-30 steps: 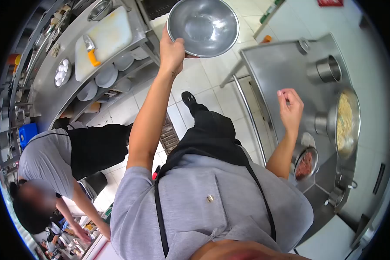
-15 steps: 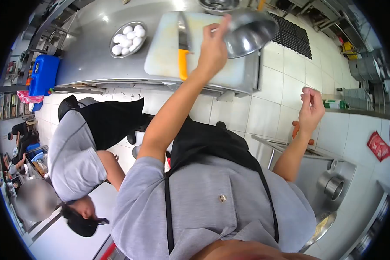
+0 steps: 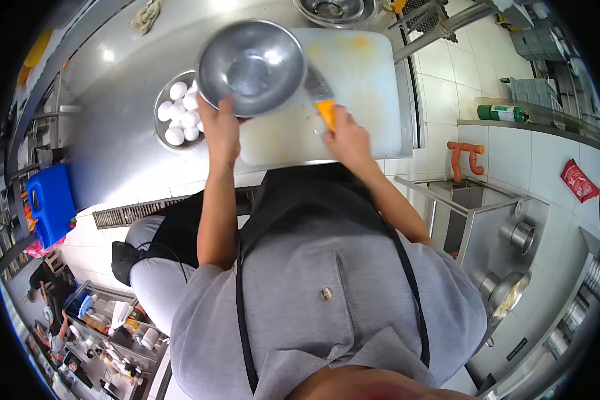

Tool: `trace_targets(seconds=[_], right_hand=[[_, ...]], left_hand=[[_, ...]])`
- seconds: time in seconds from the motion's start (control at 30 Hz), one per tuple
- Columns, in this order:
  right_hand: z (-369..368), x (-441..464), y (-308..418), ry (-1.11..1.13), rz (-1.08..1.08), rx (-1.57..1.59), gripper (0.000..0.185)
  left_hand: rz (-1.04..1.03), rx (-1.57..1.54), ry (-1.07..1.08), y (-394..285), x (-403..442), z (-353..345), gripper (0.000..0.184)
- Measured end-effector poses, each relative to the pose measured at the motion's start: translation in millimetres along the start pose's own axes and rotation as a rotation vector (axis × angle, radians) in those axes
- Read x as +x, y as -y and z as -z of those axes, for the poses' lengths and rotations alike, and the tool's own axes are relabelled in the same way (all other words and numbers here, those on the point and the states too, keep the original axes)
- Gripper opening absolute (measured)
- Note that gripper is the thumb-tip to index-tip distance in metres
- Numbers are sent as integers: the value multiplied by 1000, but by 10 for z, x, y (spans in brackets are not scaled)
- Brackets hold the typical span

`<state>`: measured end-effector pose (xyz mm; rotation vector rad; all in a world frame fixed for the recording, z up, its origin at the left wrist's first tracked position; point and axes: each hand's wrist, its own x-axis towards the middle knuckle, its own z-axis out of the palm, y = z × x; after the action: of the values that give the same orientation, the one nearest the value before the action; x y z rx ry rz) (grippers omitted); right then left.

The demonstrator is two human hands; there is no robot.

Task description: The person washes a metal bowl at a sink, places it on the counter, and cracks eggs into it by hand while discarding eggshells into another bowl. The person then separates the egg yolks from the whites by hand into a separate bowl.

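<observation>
My left hand (image 3: pixel 221 133) grips the near rim of a shiny metal mixing bowl (image 3: pixel 250 70), whose inside faces up toward me. This bowl is above the left part of a white cutting board (image 3: pixel 373 87) and overlaps the eggs in view. Closed around the orange-yellow handle of a kitchen knife (image 3: pixel 326 110) is my right hand (image 3: pixel 350 140), over the middle of the board. The blade points away and to the left, its tip near or behind the bowl's edge. White eggs (image 3: pixel 175 111) fill a smaller metal bowl (image 3: pixel 159 127) just left of my left hand.
More metal bowls (image 3: pixel 337 13) stand at the counter's far side. A cloth (image 3: pixel 145 17) lies far left on the steel counter (image 3: pixel 107 100). At left is a blue jug (image 3: pixel 51 205). Another person (image 3: pixel 157 267) bends close on my left. A metal sink unit (image 3: pixel 493 233) stands right.
My left hand has carried the mixing bowl leftward, from the board's right side to beside the eggs. My right hand, empty before, has come in and taken the knife's handle. The other person has shifted.
</observation>
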<state>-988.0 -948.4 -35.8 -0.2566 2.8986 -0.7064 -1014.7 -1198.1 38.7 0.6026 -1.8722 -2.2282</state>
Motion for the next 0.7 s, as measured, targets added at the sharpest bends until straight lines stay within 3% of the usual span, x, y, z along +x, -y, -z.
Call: trace_targets(seconds=[0.1, 0.2, 0.27, 0.33, 0.4, 0.43, 0.47, 0.5, 0.53, 0.6, 0.7], right_hand=[[293, -146, -554, -95, -103, -70, 51], [538, -333, -935, -87, -101, -119, 48], [594, -330, -955, -110, -5, -114, 45], [630, -307, -902, -46, -2, -137, 44], [760, -272, -750, 32, -116, -207, 36], [754, -246, -701, 20, -134, -208, 36], [751, -166, -686, -165, -4, -232, 31], [757, -60, -648, -357, 129, -263, 27], [784, 51, -514, -312, 0, -169, 23], [764, 321, -385, -257, -6, 29, 27], [550, 748, -145, -287, -15, 213, 34]], left_hand=[[121, -119, 99, 300, 32, -126, 49], [182, -150, 132, 529, 47, -265, 56], [249, 83, 38, 515, -42, -208, 56], [-39, 359, -16, 232, -44, 226, 49], [-475, 805, -488, 307, 180, 969, 33], [-512, 911, -672, 316, 310, 1299, 34], [-466, 1251, -654, 581, 507, 1928, 44], [-99, 1036, -464, 676, 627, 2314, 51], [223, 570, -408, 389, 553, 2088, 42], [257, 317, -247, 292, 590, 2151, 20], [298, 132, -84, 500, 839, 2501, 14]])
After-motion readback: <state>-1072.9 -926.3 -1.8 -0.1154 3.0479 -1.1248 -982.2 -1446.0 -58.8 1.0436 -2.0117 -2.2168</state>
